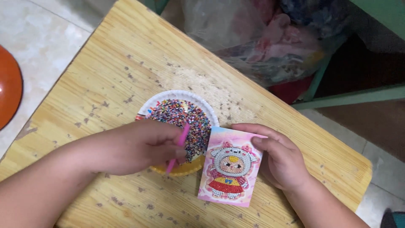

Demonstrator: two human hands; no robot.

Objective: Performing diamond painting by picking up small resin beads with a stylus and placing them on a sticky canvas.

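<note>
A person's left hand (139, 147) is pinching a pink applicator pen (177, 148) in closed fingers, holding it tilted over a white paper plate (168, 98) heaped with multicoloured beads (185, 118). The right hand (280, 158) is gripping the right edge of a pink diamond-painting card (230, 166) showing a cartoon child in a red dress, which is lying just beside the plate on a worn wooden table (109, 71).

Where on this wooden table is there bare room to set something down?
The table is bare along its far edge above the paper plate of beads, and at the near edge below the picture card. It is crowded mid-table, where the left hand with a pink pen and the right hand meet.
</note>
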